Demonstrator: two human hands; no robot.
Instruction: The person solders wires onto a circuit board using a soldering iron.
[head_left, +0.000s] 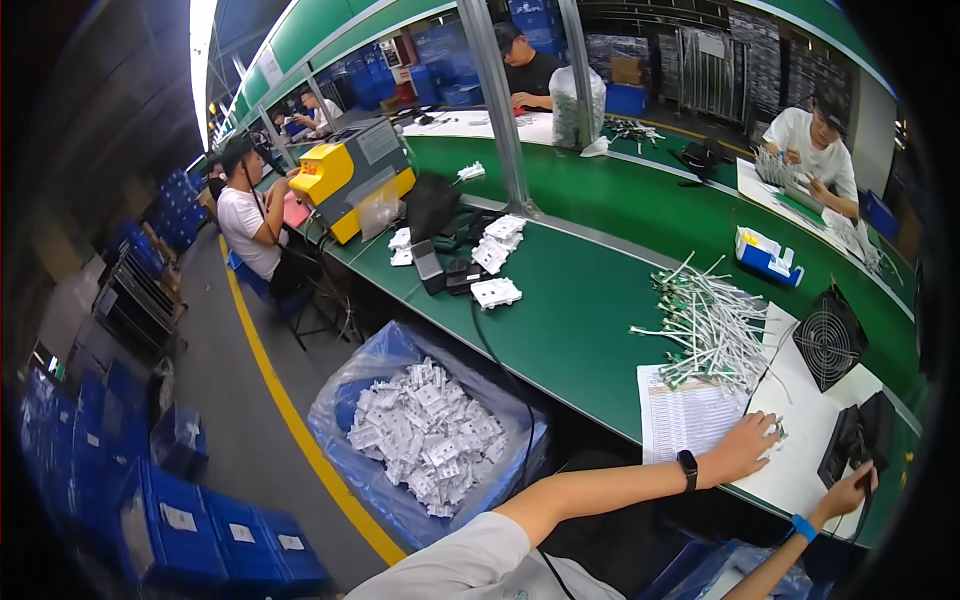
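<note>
My left hand (pixel 741 448), with a black watch at its wrist, rests on a white work sheet (pixel 805 482). Its fingertips are at a small green-and-white part (pixel 781 428), too small to make out fully. At the right edge of the sheet, my right hand (pixel 846 494) is closed around a slim dark tool handle (pixel 871 478); the tool's tip cannot be made out. A blue band circles that wrist. Beside the right hand stands a black holder or box (pixel 860 440). Beyond my left hand lies a heap of white cables (pixel 706 325) with green ends.
A printed sheet (pixel 680 418) lies left of my left hand. Behind the work sheet stands a black fan (pixel 830 342); a blue-and-white tray (pixel 768 256) sits farther back. A lined blue bin (pixel 335 425) holds white plastic parts (pixel 425 430). Co-workers sit at surrounding benches.
</note>
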